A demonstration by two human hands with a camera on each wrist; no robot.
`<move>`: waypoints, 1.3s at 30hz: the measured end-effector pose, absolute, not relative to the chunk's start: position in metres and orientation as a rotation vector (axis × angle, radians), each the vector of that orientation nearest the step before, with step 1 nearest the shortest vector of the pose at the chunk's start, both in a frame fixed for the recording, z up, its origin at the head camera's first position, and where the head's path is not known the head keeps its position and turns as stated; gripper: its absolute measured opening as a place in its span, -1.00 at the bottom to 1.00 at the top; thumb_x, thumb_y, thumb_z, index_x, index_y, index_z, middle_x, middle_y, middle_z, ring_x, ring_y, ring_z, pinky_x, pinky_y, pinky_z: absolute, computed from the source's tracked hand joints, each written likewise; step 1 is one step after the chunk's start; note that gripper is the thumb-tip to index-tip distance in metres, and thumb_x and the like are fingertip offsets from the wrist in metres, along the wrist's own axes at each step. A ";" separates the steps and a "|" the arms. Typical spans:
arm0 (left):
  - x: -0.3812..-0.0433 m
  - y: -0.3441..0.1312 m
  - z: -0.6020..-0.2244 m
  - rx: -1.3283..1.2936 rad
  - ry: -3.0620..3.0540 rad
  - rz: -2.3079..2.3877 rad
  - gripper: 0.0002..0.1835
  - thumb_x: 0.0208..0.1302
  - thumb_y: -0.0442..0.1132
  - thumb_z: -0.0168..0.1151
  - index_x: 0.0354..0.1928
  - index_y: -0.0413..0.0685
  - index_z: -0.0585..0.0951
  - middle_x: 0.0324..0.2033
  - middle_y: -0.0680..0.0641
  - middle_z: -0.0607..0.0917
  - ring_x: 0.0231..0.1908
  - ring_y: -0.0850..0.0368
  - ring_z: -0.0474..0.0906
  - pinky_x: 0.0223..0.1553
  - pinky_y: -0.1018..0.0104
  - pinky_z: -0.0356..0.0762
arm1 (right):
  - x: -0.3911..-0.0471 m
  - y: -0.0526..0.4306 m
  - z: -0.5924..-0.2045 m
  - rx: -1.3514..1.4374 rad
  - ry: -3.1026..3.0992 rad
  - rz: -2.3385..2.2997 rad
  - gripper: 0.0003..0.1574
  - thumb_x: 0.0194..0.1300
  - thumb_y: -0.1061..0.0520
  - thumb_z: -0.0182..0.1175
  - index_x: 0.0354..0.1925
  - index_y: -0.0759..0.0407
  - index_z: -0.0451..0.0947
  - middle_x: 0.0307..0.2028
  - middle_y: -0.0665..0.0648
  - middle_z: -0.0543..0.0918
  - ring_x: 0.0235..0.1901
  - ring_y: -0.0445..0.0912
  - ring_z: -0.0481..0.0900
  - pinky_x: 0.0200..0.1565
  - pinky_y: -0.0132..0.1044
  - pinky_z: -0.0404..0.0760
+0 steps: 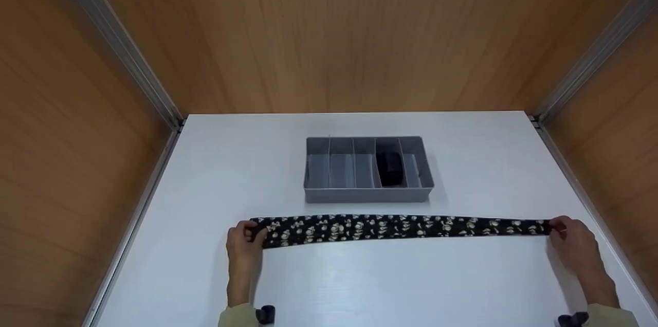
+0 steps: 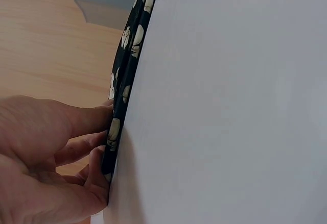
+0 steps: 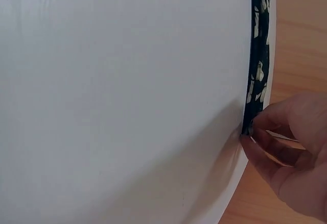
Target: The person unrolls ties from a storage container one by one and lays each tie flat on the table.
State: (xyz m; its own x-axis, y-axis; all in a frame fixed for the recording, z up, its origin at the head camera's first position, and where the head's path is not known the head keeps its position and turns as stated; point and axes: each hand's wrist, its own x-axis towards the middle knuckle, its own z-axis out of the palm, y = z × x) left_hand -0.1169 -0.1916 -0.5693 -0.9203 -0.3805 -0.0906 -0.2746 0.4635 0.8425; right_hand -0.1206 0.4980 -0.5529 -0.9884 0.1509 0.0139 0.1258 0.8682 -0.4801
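A long black necktie (image 1: 360, 228) with a cream flower-like print lies stretched from side to side across the white table, wider at its left end. My left hand (image 1: 245, 246) holds that wide end, its thumb and fingers at the corners; the left wrist view shows the fingertips along the tie's edge (image 2: 126, 76). At the narrow right end, my right hand (image 1: 574, 244) pinches the tip between thumb and fingers. Close up in the right wrist view, the tie (image 3: 259, 55) runs away from those fingers.
Behind the tie stands a grey divided box (image 1: 367, 195), a dark rolled item (image 1: 390, 168) in its fourth compartment from the left. Wooden panels (image 1: 360, 34) enclose the white table (image 1: 360, 280) at the back and both sides.
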 end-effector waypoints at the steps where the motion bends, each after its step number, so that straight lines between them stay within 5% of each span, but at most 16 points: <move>1: -0.117 -0.191 -0.568 0.582 -2.593 -1.466 -0.71 0.42 -0.34 0.29 0.09 -0.33 0.55 -0.12 -0.22 0.44 -0.07 -0.06 0.39 -0.05 0.12 0.40 | -0.120 0.498 -0.551 -0.235 -2.997 0.769 -0.69 0.41 0.33 0.13 0.05 0.53 0.50 -0.12 0.50 0.58 -0.12 0.30 0.56 -0.32 -0.32 0.48; 6: -0.116 -0.191 -0.565 0.585 -2.590 -1.475 -0.71 0.42 -0.35 0.29 0.09 -0.34 0.55 -0.12 -0.23 0.45 -0.07 -0.08 0.40 -0.05 0.12 0.41 | -0.120 0.493 -0.538 -0.285 -3.022 0.778 -0.67 0.46 0.25 0.11 0.05 0.52 0.51 -0.08 0.53 0.58 -0.08 0.33 0.54 -0.25 -0.16 0.50; 14: -0.115 -0.192 -0.562 0.588 -2.598 -1.470 -0.71 0.42 -0.34 0.29 0.09 -0.34 0.56 -0.11 -0.23 0.46 -0.06 -0.08 0.42 -0.04 0.10 0.42 | -0.127 0.484 -0.527 -0.302 -2.972 0.840 -0.65 0.53 0.18 0.10 0.07 0.47 0.52 -0.06 0.50 0.60 -0.04 0.31 0.53 -0.34 -0.50 0.38; 32: -0.113 -0.192 -0.563 0.566 -2.581 -1.447 -0.71 0.41 -0.36 0.30 0.08 -0.34 0.56 -0.14 -0.23 0.46 -0.09 -0.08 0.42 -0.08 0.12 0.43 | -0.146 0.455 -0.502 -0.278 -2.940 0.993 -0.49 0.56 -0.02 0.10 0.13 0.42 0.53 0.06 0.51 0.58 0.08 0.40 0.52 -0.33 -0.53 0.44; 36: -0.113 -0.192 -0.563 0.572 -2.579 -1.452 -0.71 0.41 -0.36 0.30 0.09 -0.35 0.56 -0.13 -0.23 0.47 -0.09 -0.08 0.43 -0.07 0.12 0.43 | -0.148 0.447 -0.496 -0.248 -2.930 1.020 -0.47 0.56 -0.06 0.11 0.15 0.39 0.53 0.07 0.47 0.59 0.05 0.29 0.54 -0.31 -0.55 0.45; 39: -0.113 -0.192 -0.563 0.574 -2.585 -1.461 -0.70 0.41 -0.36 0.30 0.10 -0.35 0.55 -0.12 -0.23 0.47 -0.08 -0.08 0.43 -0.06 0.11 0.43 | -0.150 0.443 -0.493 -0.238 -2.921 1.050 -0.45 0.56 -0.08 0.11 0.18 0.36 0.53 0.06 0.42 0.62 -0.07 -0.03 0.60 -0.30 -0.54 0.49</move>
